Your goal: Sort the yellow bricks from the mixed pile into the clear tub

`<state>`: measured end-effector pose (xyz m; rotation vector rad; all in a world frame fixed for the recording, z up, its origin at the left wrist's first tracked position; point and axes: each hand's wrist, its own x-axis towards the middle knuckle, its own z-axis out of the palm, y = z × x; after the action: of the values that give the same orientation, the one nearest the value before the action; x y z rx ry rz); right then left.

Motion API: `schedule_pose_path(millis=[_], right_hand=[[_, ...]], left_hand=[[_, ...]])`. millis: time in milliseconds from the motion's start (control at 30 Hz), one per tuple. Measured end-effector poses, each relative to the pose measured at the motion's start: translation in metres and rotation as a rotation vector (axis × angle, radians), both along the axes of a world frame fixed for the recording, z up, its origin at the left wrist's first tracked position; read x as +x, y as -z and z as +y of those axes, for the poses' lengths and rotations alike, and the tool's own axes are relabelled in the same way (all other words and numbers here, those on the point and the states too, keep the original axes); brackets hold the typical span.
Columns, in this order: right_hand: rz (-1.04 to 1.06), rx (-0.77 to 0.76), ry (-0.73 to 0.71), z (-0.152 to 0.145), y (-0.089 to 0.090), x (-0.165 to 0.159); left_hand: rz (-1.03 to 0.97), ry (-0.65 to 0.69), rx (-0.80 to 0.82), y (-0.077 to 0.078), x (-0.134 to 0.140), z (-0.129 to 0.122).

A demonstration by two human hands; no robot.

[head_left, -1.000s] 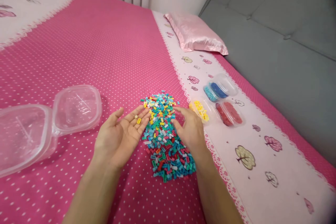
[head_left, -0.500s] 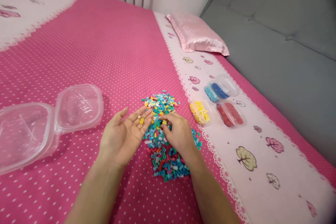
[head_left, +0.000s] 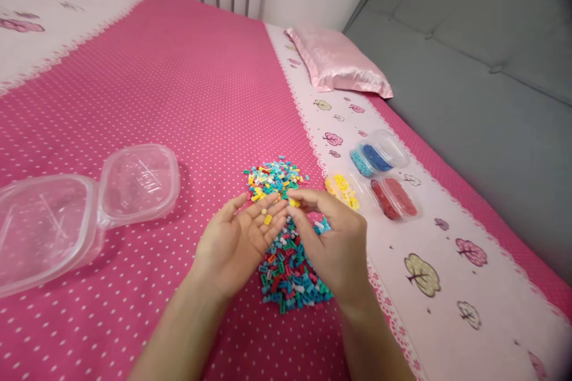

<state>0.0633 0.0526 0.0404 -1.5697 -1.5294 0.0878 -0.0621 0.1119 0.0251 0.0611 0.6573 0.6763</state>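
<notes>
Palm up over the pile, my left hand (head_left: 239, 241) is open, with its fingers stretched out flat. A small yellow toy brick (head_left: 267, 220) and a tiny pale yellow piece (head_left: 264, 211) rest on its fingers. My right hand (head_left: 335, 232) is closed, pinching another yellow brick (head_left: 294, 203) between thumb and index finger, close beside the left fingertips. Beneath and around both hands spreads a pile of mixed small building bricks (head_left: 292, 280), in teal, green, red, white, yellow and pink. My hands hide the middle of the pile.
To the right stand small clear containers: one of yellow bricks (head_left: 343, 191), one of blue bricks (head_left: 373, 156), one of red bricks (head_left: 394, 196). Two clear empty tubs (head_left: 139, 181) lie left. A pink pillow (head_left: 339, 62) and grey headboard (head_left: 469, 77) are beyond, on a dotted pink bedsheet (head_left: 201, 89).
My right hand has lifted from the pile with a yellow brick in its pinch. My left hand has shifted right, keeping its two pieces on the fingers.
</notes>
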Motion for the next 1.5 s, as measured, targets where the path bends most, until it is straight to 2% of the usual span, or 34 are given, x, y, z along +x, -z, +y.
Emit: schedule_pose_path(millis=[100, 233, 367, 467, 633, 733, 900, 1100, 1200, 1333, 1500], right_hand=[[-0.01, 0.012, -0.042, -0.004, -0.006, -0.005], [0.023, -0.035, -0.096, -0.002, -0.002, -0.005], [0.016, -0.018, -0.01, -0.003, -0.001, -0.004], [-0.002, 0.064, 0.085, -0.009, -0.006, -0.004], [-0.061, 0.35, 0.142, -0.021, -0.02, -0.008], [-0.117, 0.377, 0.137, -0.023, -0.023, -0.01], [-0.178, 0.223, 0.091, -0.016, -0.016, -0.011], [-0.113, 0.131, 0.219, -0.011, -0.01, -0.005], [-0.1, -0.035, 0.171, -0.006, -0.001, -0.001], [-0.106, -0.327, 0.012, 0.004, 0.016, 0.001], [-0.195, -0.545, -0.061, 0.01, 0.028, -0.007]], left_hand=[[-0.05, 0.041, 0.012, 0.003, 0.002, -0.003], [-0.057, 0.02, 0.024, 0.004, 0.001, -0.002], [-0.032, -0.002, 0.018, 0.003, -0.002, 0.0], [0.002, -0.003, 0.008, 0.002, -0.003, 0.0], [0.009, 0.021, -0.001, 0.0, 0.0, -0.001], [0.002, 0.032, -0.007, 0.0, 0.002, -0.003], [-0.016, 0.04, 0.015, 0.001, 0.002, -0.003], [0.019, -0.023, 0.004, -0.001, -0.003, 0.001], [0.06, -0.123, 0.003, -0.005, -0.009, 0.006], [0.153, -0.278, 0.042, -0.008, -0.021, 0.013], [0.143, -0.3, 0.07, -0.003, -0.029, 0.019]])
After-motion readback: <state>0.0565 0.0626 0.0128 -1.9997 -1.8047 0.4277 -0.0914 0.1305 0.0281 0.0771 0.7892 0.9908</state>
